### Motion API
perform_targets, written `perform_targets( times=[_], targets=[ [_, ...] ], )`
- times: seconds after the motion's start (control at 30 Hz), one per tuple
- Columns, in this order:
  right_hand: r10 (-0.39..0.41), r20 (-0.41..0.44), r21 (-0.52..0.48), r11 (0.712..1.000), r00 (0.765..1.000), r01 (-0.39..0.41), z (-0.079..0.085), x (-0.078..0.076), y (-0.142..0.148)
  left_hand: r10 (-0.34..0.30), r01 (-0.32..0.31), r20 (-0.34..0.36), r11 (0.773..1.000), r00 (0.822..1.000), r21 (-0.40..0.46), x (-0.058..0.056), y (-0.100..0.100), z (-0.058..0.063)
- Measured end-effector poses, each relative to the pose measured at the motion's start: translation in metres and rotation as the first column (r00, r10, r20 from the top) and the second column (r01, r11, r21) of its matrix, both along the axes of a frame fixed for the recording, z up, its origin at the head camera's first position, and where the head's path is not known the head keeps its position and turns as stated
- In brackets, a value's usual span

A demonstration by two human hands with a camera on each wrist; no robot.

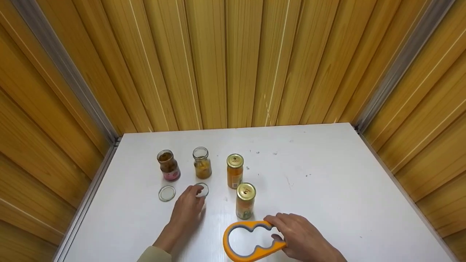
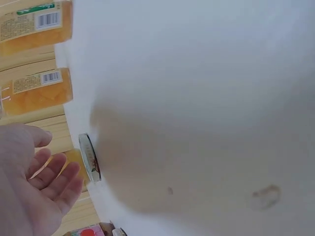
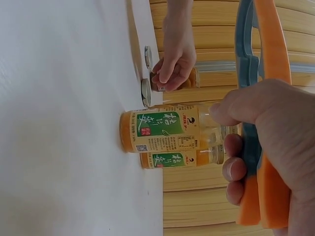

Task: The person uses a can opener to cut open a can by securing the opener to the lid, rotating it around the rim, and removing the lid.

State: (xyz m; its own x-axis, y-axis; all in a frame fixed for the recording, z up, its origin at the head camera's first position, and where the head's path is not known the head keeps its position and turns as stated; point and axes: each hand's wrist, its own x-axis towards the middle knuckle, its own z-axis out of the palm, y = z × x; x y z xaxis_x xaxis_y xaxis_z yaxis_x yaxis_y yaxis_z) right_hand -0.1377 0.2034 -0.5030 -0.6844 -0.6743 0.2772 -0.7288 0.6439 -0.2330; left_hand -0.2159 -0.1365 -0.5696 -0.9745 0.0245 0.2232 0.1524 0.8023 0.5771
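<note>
My left hand [image 1: 187,206] hovers just over a loose jar lid [image 1: 204,190] on the table, fingers loosely bent. In the left wrist view the lid [image 2: 90,157] stands apart from the fingertips, and nothing is held. My right hand [image 1: 302,234] grips an orange jar opener [image 1: 227,242] with a grey scalloped inner edge, raised at the front. Just beyond its loop stands a gold-lidded jar of orange fruit [image 1: 244,206]. A second closed jar [image 1: 235,175] is behind it. Left of them is a lidless jar with yellow contents [image 1: 202,169].
A lidless jar with dark contents [image 1: 169,169] and a pink label stands at the far left. Another lid [image 1: 167,193] lies in front of it. The white table [image 1: 327,182] is bounded by wood-patterned walls [image 1: 240,65] at the back and sides.
</note>
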Motion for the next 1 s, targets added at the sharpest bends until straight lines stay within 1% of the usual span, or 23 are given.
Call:
perform_targets(
  times=[0.1, 0.2, 0.3, 0.53, 0.63, 0.73, 0.8, 0.87, 0.93, 1.0],
  targets=[
    [-0.016, 0.007, 0.002, 1.0, 1.0, 0.016, 0.0, 0.0, 0.001, 0.009, -0.015, 0.072, 0.996, 0.997, 0.091, 0.0, 0.002, 0.002],
    [-0.032, 0.011, 0.009, 0.999, 0.999, 0.032, 0.0, 0.0, 0.002, 0.003, -0.016, 0.101, 0.991, 0.995, 0.129, 0.0, 0.003, 0.004],
    [-0.042, 0.016, 0.015, 0.999, 0.999, 0.042, 0.0, 0.001, 0.003, -0.014, -0.002, 0.111, 0.989, 0.994, 0.151, 0.001, 0.004, 0.004],
    [-0.056, 0.022, 0.019, 0.998, 0.998, 0.056, -0.001, 0.002, 0.005, -0.089, 0.073, 0.091, 0.983, 0.992, 0.167, 0.007, 0.007, 0.006],
    [-0.051, 0.004, 0.008, 0.999, 0.999, 0.051, -0.002, 0.003, 0.007, -0.1, 0.083, 0.092, 0.981, 0.991, 0.175, 0.008, 0.008, 0.007],
    [-0.046, -0.014, -0.005, 0.999, 0.999, 0.046, -0.003, 0.003, 0.008, -0.1, 0.078, 0.1, 0.975, 0.99, 0.208, 0.007, 0.012, 0.01],
    [-0.044, -0.022, -0.015, 0.999, 0.999, 0.044, -0.003, 0.003, 0.009, -0.097, 0.066, 0.115, 0.966, 0.989, 0.248, 0.005, 0.016, 0.012],
    [-0.051, -0.013, -0.008, 0.999, 0.999, 0.051, -0.003, 0.003, 0.009, -0.082, 0.042, 0.131, 0.958, 0.988, 0.285, 0.002, 0.02, 0.015],
    [-0.058, -0.002, -0.003, 0.998, 0.998, 0.058, -0.002, 0.003, 0.01, -0.075, 0.032, 0.119, 0.943, 0.99, 0.33, -0.002, 0.025, 0.017],
    [-0.065, 0.015, 0.005, 0.998, 0.998, 0.065, -0.002, 0.003, 0.01, -0.079, 0.041, 0.087, 0.926, 0.993, 0.375, -0.007, 0.03, 0.019]
  ],
)
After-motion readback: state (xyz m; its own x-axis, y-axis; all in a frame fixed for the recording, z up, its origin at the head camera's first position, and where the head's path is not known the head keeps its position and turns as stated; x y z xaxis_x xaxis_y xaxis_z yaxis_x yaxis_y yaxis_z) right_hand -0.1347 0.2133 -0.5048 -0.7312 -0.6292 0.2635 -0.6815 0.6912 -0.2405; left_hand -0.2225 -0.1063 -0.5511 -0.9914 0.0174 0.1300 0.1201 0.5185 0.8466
